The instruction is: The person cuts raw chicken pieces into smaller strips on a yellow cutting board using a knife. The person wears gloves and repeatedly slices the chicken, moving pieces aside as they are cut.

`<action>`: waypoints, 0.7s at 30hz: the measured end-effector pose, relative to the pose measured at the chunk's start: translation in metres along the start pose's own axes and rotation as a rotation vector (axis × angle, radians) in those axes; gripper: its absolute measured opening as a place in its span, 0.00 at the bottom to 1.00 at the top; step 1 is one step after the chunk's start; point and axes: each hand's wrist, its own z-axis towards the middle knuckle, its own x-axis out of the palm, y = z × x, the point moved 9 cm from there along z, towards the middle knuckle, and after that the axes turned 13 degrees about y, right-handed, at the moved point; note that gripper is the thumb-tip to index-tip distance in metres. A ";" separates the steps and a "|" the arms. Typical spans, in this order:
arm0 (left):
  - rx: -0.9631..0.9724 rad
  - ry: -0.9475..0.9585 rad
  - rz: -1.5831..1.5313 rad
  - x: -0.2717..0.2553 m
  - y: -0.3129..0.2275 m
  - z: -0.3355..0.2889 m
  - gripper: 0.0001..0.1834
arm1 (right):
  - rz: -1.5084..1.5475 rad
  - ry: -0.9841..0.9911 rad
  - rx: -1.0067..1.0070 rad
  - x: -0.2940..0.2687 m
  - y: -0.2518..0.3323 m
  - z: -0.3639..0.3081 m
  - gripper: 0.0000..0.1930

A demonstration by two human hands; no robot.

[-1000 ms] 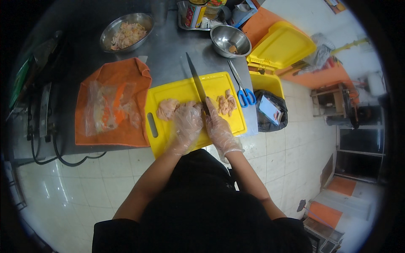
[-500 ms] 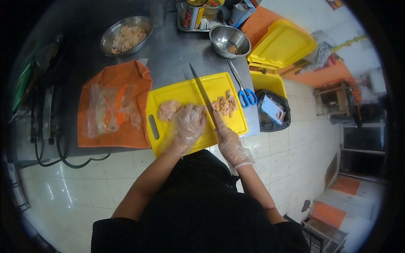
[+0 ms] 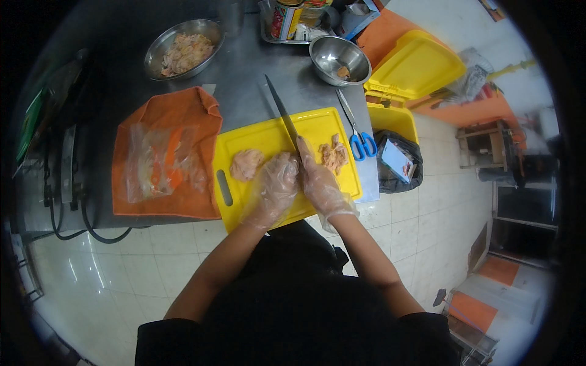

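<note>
A large kitchen knife is in my gloved right hand, its blade pointing up and left across the yellow cutting board. My left hand, in a clear plastic glove, lies on the board close beside the knife. Its fingers are curled down, and whatever is under them is mostly hidden. Left of that hand rests a pale pink lump of raw meat. Small cut strips of meat lie in a heap at the board's right side, beyond my right hand.
Blue-handled scissors lie right of the board. An orange cloth with a clear plastic bag is at left. Behind stand a bowl of shredded meat, a smaller steel bowl and a tray. A yellow bin adjoins the table.
My right hand has moved left with the knife, now right against my left hand. The knife tip has shifted up and left. The whole view has shifted slightly.
</note>
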 end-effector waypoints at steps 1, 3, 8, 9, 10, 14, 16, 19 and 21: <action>0.003 -0.036 0.027 -0.003 -0.001 0.000 0.02 | 0.000 -0.026 -0.023 0.001 0.001 -0.008 0.34; -0.012 -0.007 0.094 -0.002 -0.001 0.001 0.04 | -0.120 -0.171 -0.128 -0.003 0.011 -0.025 0.34; -0.121 0.074 -0.090 0.001 0.011 0.003 0.04 | -0.023 -0.057 0.017 -0.003 0.006 0.001 0.35; -0.120 0.057 -0.122 -0.001 0.012 0.003 0.04 | -0.045 -0.065 -0.045 -0.011 0.016 0.015 0.35; -0.121 0.040 -0.153 -0.002 0.013 0.003 0.04 | -0.064 -0.041 -0.004 -0.014 0.016 0.022 0.35; -0.048 0.016 0.018 -0.003 0.005 0.004 0.05 | -0.067 -0.053 -0.013 -0.015 0.026 0.002 0.34; -0.112 0.043 0.009 0.001 0.011 0.003 0.08 | -0.071 -0.130 -0.067 -0.011 0.032 -0.021 0.34; -0.072 0.061 0.005 0.002 0.008 0.003 0.04 | -0.107 -0.275 -0.135 -0.014 0.032 -0.022 0.34; -0.068 0.039 -0.077 -0.001 0.008 0.003 0.03 | -0.026 -0.130 -0.018 -0.004 0.011 0.003 0.34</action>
